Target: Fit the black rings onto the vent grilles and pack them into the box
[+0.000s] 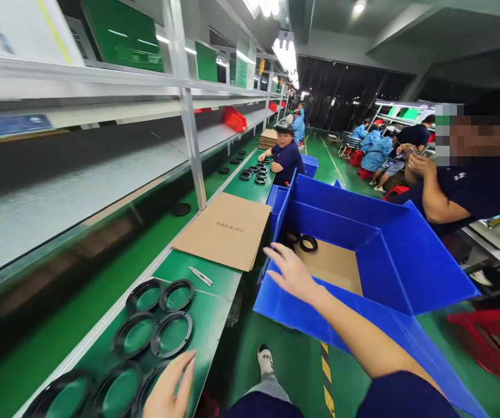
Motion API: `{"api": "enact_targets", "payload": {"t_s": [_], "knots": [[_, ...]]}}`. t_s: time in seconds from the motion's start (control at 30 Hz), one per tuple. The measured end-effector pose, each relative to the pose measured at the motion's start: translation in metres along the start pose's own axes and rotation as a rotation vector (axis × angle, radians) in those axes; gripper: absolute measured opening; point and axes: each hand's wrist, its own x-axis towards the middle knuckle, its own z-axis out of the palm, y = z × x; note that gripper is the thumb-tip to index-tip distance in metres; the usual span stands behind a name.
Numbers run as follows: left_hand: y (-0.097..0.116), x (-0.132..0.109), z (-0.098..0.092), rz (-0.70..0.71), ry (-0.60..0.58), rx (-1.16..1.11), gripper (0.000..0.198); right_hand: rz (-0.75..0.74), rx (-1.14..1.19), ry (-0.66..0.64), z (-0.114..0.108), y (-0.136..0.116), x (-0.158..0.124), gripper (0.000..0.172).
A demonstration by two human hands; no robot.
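My left hand [172,386] is low in the view, over the nearest of several black rings [172,335] on the green workbench [210,316]. Its fingers are stretched out, and part of one ring is hidden behind it; I cannot tell whether they touch. My right hand [291,273] reaches over the near left edge of a big blue box [389,261], fingers spread and holding nothing. Inside that box, a black ring [308,243] lies on a cardboard sheet [337,266], with another dark ring partly hidden at its left.
Flat cardboard [223,230] and a box cutter [200,276] lie on the bench. Metal shelving [193,145] runs along the left. A seated person [287,157] is further down the bench; another person [485,186] is at the right. A red stool [493,342] stands near the box.
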Motion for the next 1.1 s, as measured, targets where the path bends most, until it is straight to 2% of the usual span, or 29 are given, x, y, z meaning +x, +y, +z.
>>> {"api": "enact_targets", "payload": {"t_s": [0.03,0.1,0.17,0.2,0.27,0.33,0.37,0.43,0.5,0.57,0.67,0.77,0.8,0.87,0.93,1.0,1.1], "knots": [[0.021,0.025,0.015,0.093,-0.029,-0.024,0.025,0.145,-0.082,-0.029,0.000,0.034,-0.021,0.071],[0.064,0.070,0.049,0.248,-0.141,-0.084,0.027,0.393,-0.190,-0.147,0.016,0.092,-0.061,0.094],[0.105,0.105,0.090,0.374,-0.309,-0.113,0.033,0.591,-0.231,-0.197,0.044,0.131,-0.093,0.098],[0.123,0.119,0.113,0.433,-0.405,-0.100,0.042,0.638,-0.241,-0.187,0.059,0.144,-0.105,0.097],[0.149,0.138,0.161,0.522,-0.581,-0.002,0.078,0.628,-0.252,-0.123,0.084,0.158,-0.121,0.089],[0.162,0.150,0.209,0.575,-0.701,0.143,0.123,0.555,-0.247,-0.053,0.100,0.161,-0.130,0.082],[0.164,0.153,0.230,0.583,-0.732,0.211,0.139,0.534,-0.239,-0.023,0.105,0.160,-0.133,0.080],[0.160,0.158,0.264,0.585,-0.760,0.302,0.151,0.527,-0.217,0.003,0.106,0.160,-0.138,0.078],[0.149,0.160,0.287,0.582,-0.765,0.339,0.148,0.534,-0.168,-0.019,0.100,0.163,-0.136,0.073],[0.138,0.160,0.301,0.582,-0.771,0.355,0.142,0.561,-0.063,-0.085,0.090,0.176,-0.122,0.058],[0.126,0.156,0.311,0.576,-0.805,0.385,0.133,0.583,0.140,-0.315,0.082,0.214,-0.075,0.046],[0.121,0.151,0.315,0.560,-0.854,0.423,0.127,0.554,0.194,-0.520,0.100,0.258,-0.015,0.043],[0.119,0.149,0.315,0.559,-0.868,0.436,0.127,0.550,0.177,-0.556,0.112,0.269,0.002,0.053],[0.116,0.146,0.316,0.564,-0.880,0.456,0.126,0.533,0.136,-0.608,0.142,0.281,0.028,0.088],[0.112,0.144,0.316,0.571,-0.874,0.452,0.124,0.497,0.094,-0.638,0.170,0.285,0.044,0.109],[0.107,0.142,0.316,0.573,-0.867,0.434,0.118,0.461,0.060,-0.639,0.192,0.284,0.049,0.112],[0.104,0.141,0.316,0.568,-0.880,0.440,0.118,0.458,0.030,-0.636,0.208,0.284,0.042,0.110]]}}
